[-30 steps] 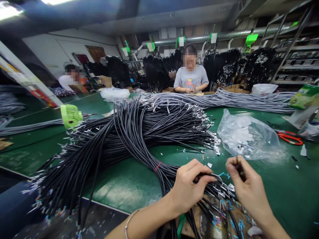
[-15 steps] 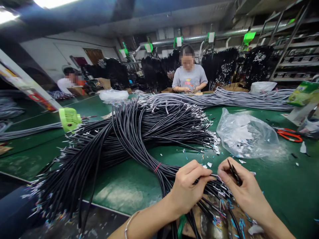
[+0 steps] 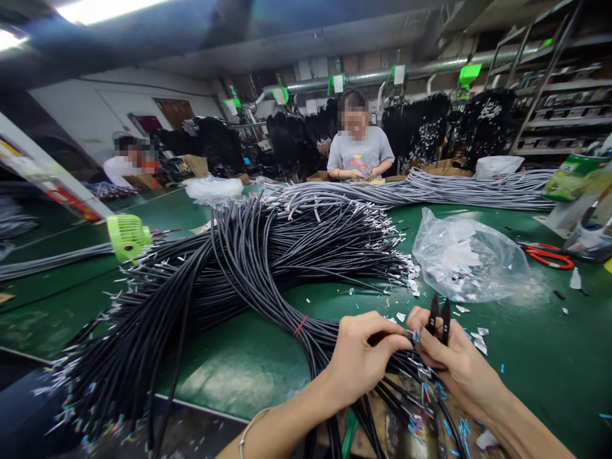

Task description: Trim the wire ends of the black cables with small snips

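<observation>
Green worktable (image 3: 248, 357), cable-hung workshop

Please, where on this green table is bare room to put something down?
Bare green table shows inside the loop of black cables, left of the left hand. More lies right of the right hand, below the plastic bag, with small scraps. The middle is crowded with cables.
</observation>
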The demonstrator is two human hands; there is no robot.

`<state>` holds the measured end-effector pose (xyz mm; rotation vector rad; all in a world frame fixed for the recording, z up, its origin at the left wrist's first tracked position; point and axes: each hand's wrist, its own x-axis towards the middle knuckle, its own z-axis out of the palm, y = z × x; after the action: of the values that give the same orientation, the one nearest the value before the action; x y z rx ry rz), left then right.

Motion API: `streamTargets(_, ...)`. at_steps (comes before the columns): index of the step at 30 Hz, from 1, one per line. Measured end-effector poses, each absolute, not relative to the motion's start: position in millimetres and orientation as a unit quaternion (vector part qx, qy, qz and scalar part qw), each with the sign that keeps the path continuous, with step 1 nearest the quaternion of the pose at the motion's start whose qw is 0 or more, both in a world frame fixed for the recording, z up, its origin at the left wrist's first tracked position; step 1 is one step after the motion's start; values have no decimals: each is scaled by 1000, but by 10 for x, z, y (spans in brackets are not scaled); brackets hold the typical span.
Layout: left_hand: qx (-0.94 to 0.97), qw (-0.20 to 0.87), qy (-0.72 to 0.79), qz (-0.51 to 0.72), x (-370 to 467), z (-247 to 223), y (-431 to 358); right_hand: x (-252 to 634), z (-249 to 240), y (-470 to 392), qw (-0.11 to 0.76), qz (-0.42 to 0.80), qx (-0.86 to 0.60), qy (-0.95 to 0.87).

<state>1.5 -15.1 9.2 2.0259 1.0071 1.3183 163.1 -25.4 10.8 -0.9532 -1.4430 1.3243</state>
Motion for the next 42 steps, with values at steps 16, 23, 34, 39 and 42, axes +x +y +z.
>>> streamTargets(16, 712, 325, 428, 452, 64, 87, -123, 1601, -7, -241, 487, 517, -419, -565)
streamTargets(23, 634, 559, 395, 359, 0, 147, -65, 1717, 38, -138, 483, 265, -455, -699)
streamTargets(34, 609, 562, 397, 395, -9, 128, -67, 1695, 31, -137, 449, 332, -470, -683)
streamTargets(39, 668, 390, 411, 482, 21, 83, -108, 1744, 42, -91, 449, 301, -525, -657)
streamTargets(42, 702, 295, 380, 525, -9, 95, -116, 1814, 122, -37, 432, 320, -523, -662)
